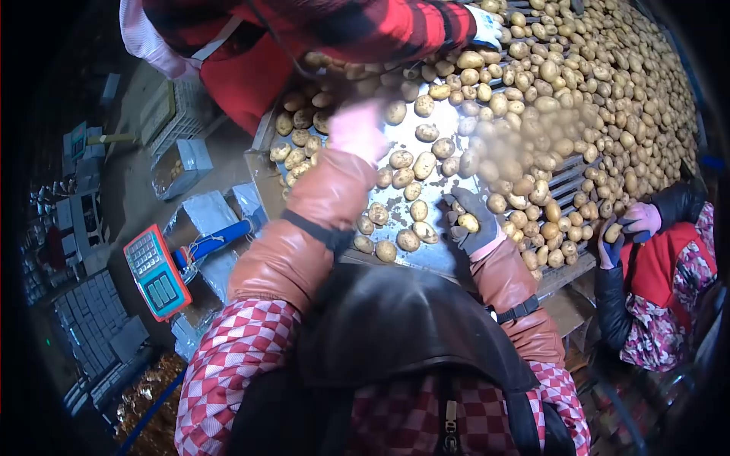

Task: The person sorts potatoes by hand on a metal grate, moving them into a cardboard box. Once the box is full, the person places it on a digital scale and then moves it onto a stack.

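Observation:
My left hand (357, 133), in a pink glove, is smeared by motion over the upper left of the metal sorting surface (395, 205). Its fingers cannot be made out, and potatoes (301, 118) lie close beside it. At the near edge of the surface, my right hand (477, 220) wears a grey glove and curls around a potato (468, 223). Loose potatoes (423, 166) with soil marks are scattered on the metal between my two hands.
A big potato heap (608, 91) covers slatted bars at right. Opposite, a person in a red checked sleeve (365, 34) reaches in with a white glove (485, 29). Another person's gloved hands (631, 228) hold a potato. A scale (157, 272) stands at left.

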`<state>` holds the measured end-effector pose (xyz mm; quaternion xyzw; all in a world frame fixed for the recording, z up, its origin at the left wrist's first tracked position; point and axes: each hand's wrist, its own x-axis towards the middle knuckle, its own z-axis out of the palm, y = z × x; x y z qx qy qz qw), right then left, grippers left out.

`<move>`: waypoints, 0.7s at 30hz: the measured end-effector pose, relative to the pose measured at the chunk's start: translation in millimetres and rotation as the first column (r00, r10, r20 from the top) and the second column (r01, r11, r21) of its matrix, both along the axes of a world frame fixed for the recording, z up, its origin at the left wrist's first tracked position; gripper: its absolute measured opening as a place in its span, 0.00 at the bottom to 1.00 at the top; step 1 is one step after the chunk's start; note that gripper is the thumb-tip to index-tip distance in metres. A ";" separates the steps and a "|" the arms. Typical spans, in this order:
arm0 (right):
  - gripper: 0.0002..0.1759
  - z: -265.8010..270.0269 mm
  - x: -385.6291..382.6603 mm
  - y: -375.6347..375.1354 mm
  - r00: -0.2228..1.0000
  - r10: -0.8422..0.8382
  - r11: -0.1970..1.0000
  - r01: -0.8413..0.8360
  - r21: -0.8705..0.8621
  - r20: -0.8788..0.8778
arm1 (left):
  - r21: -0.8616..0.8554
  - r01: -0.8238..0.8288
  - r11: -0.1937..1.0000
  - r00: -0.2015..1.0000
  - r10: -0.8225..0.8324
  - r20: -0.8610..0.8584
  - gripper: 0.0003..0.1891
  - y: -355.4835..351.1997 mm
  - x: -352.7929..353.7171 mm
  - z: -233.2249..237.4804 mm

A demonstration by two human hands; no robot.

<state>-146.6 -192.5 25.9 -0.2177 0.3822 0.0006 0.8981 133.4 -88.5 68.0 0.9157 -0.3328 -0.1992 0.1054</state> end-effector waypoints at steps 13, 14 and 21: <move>0.25 18.4 -17.4 6.9 0.989 0.139 0.990 -0.136 -0.044 0.056 | -0.211 -0.263 0.941 0.842 0.117 -0.526 0.28 16.6 -39.4 4.8; 0.29 31.0 -16.6 9.0 0.972 0.230 0.963 -0.221 -0.151 0.041 | -0.294 -0.052 0.954 0.947 -0.046 -0.317 0.24 21.1 -73.7 -3.0; 0.21 51.7 -61.5 28.2 0.966 0.251 0.952 -0.235 -0.194 0.062 | -0.255 0.447 0.858 0.545 -0.487 -0.683 0.31 2.8 -132.9 65.7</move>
